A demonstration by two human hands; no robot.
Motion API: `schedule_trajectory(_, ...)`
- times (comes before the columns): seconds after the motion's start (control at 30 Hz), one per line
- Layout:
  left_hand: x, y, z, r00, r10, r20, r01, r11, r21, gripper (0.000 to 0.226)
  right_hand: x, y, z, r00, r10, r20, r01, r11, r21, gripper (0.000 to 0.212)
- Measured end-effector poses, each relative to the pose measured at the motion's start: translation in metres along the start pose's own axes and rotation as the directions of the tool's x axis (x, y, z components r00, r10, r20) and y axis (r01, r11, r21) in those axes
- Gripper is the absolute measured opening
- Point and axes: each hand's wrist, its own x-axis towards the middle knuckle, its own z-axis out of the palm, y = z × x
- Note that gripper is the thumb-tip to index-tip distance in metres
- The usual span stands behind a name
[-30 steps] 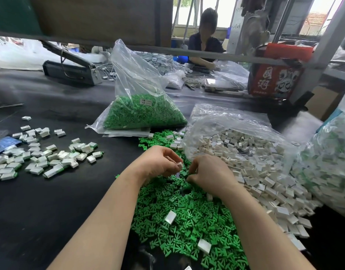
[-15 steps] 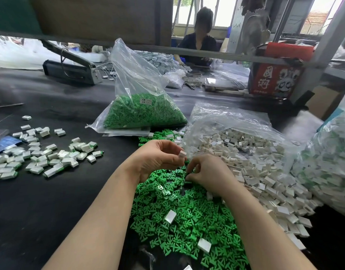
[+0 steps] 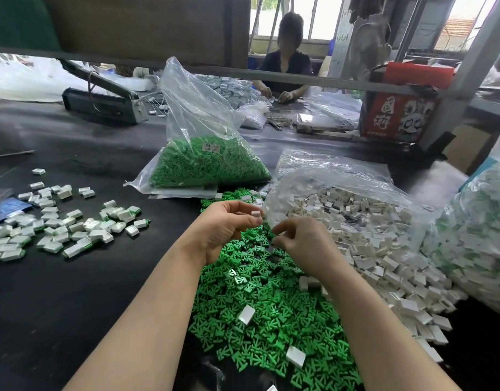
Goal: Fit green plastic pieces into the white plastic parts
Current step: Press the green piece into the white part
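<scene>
Nearest, at 6 o'clock, a loose heap of green pieces [image 3: 260, 320] covers the dark bench [image 3: 73, 292], with a few stray white parts lying on top, one [image 3: 246, 314] near the middle of the heap and another [image 3: 295, 356] closer in. Both forearms reach out over this heap.

The left hand [image 3: 223, 230] hangs above the heap's far edge, just left of centre. Its fingers [image 3: 253, 220] are curled and pinch a small white part [image 3: 256, 213] at the tips. The right hand [image 3: 302, 244] sits just beside it at about 1 o'clock from the heap's middle, fingers curled inward with thumb and forefinger drawn together; what they hold, if anything, is too small to tell. The two hands are near each other but apart.

At 3 o'clock, white parts [image 3: 378, 249] spill from an open clear bag [image 3: 336, 170] onto the bench. Further right, at the frame's edge, another clear bag [image 3: 480, 244] holds white-and-green pieces.

At 9 o'clock, a scatter of white parts with green showing at their ends [image 3: 59, 224] lies well apart from the hands.

Beyond the hands, at 12 o'clock, a clear bag of green pieces [image 3: 206, 162] stands on the bench. Behind it, to 10 o'clock, lies a dark lever-arm machine [image 3: 102, 103]. At 2 o'clock stands a red printed box [image 3: 398, 114]. Farthest off, another person [image 3: 285, 63] sits across the bench with both hands down on it.
</scene>
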Motion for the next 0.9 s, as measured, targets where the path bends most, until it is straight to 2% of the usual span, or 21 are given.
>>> schedule_trajectory(0.1, 0.000, 0.001, 0.000, 1.000, 0.005, -0.013, -0.005, 0.998, -0.060, 0.018, -0.001, 0.001, -0.005, 1.000, 0.002, -0.023, 0.004, 0.966, 0.260, 0.013)
schedule_trajectory(0.2, -0.001, 0.003, 0.001, 1.000, 0.001, 0.000, -0.001, 0.995, -0.103, 0.019, -0.003, -0.001, -0.010, 0.998, 0.054, -0.028, -0.034, 0.877, 0.480, 0.017)
schedule_trajectory(0.27, -0.002, 0.004, 0.002, 1.000, -0.007, 0.016, 0.009, 0.992, -0.122, 0.027, -0.003, -0.004, -0.013, 0.995, 0.101, 0.003, -0.079, 0.762, 0.643, 0.020)
schedule_trajectory(0.37, -0.003, 0.005, 0.003, 0.999, -0.016, 0.047, 0.024, 0.986, -0.167, 0.035, -0.003, -0.008, -0.019, 0.990, 0.135, 0.024, -0.086, 0.474, 0.876, 0.022)
schedule_trajectory(0.43, -0.004, 0.005, 0.004, 0.997, -0.021, 0.074, 0.037, 0.976, -0.212, 0.034, -0.003, -0.010, -0.019, 0.990, 0.141, -0.012, -0.048, 0.408, 0.912, 0.021)
schedule_trajectory(0.53, -0.004, 0.005, 0.008, 0.994, -0.024, 0.110, 0.051, 0.966, -0.252, 0.034, -0.004, -0.012, -0.014, 0.990, 0.132, -0.049, -0.016, 0.453, 0.891, 0.017)
schedule_trajectory(0.73, -0.007, 0.007, 0.008, 0.992, -0.017, 0.123, 0.056, 0.946, -0.318, 0.038, -0.008, -0.014, -0.007, 0.984, 0.030, -0.175, 0.112, 0.661, 0.742, 0.015)
schedule_trajectory(0.9, -0.006, 0.006, 0.008, 0.990, -0.057, 0.131, 0.099, 0.937, -0.336, 0.033, -0.007, -0.014, -0.009, 0.990, 0.020, -0.139, 0.091, 0.665, 0.741, 0.018)
